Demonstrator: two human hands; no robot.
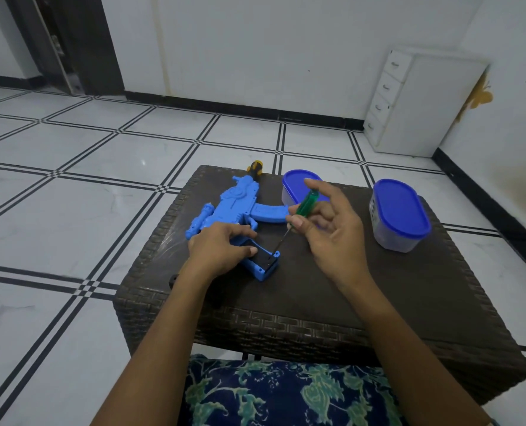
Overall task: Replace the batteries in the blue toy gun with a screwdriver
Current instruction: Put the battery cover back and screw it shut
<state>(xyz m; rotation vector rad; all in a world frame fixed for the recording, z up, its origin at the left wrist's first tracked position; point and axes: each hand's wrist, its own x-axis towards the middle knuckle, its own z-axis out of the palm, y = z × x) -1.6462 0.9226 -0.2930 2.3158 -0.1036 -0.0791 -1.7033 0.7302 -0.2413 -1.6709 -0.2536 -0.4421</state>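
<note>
The gun is coloured bright blue, and a black panel is set into its grip. The screwdriver is given a translucent green handle and a dark shaft. The counter is woven in dark brown, with a key pattern worked along its edge. The near tub and the far tub are capped in deep blue. The floor is tiled white and crossed by black double lines. The cloth is printed navy with green leaves.

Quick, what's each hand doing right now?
Left hand: grips the blue toy gun.
Right hand: pinches the green screwdriver, tip down on the gun.
</note>
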